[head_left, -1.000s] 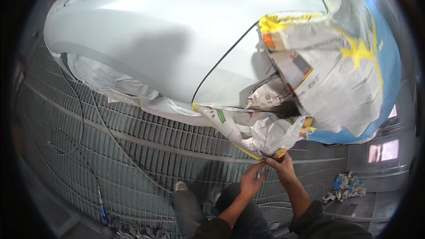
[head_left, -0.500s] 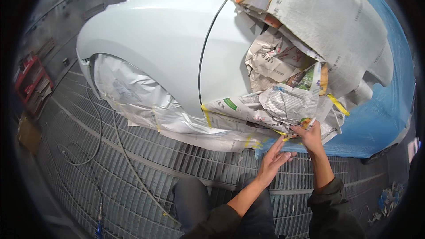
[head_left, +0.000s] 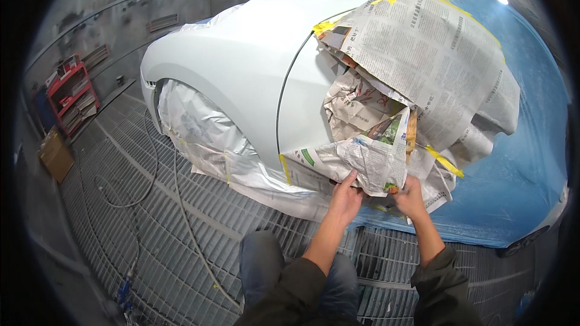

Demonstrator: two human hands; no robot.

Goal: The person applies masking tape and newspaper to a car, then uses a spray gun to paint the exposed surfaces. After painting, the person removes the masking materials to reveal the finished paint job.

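Note:
A white car body panel (head_left: 241,42) fills the middle, its rear opening covered with newspaper masking (head_left: 432,60) and strips of yellow tape (head_left: 444,162). Low on the panel, a crumpled newspaper sheet (head_left: 379,157) hangs between my two hands. My left hand (head_left: 345,200) pinches its lower edge, thumb on top and the fingers behind the paper. To its right, my right hand (head_left: 412,200) is closed on the sheet's lower right corner, beside a loose paper flap. A black cord-like line (head_left: 279,96) runs down the panel to the tape at the sheet's left end.
Blue plastic sheeting (head_left: 507,193) covers the car on the right. Silvery film (head_left: 196,115) masks the wheel arch. Hoses (head_left: 190,229) lie across the metal floor grating (head_left: 163,265). A red shelf cart (head_left: 71,98) and a cardboard box (head_left: 55,156) stand far left.
My left hand has risen from below the paper to its lower edge and taken hold. My right hand stays on the sheet, a little lower. The view has tilted upward.

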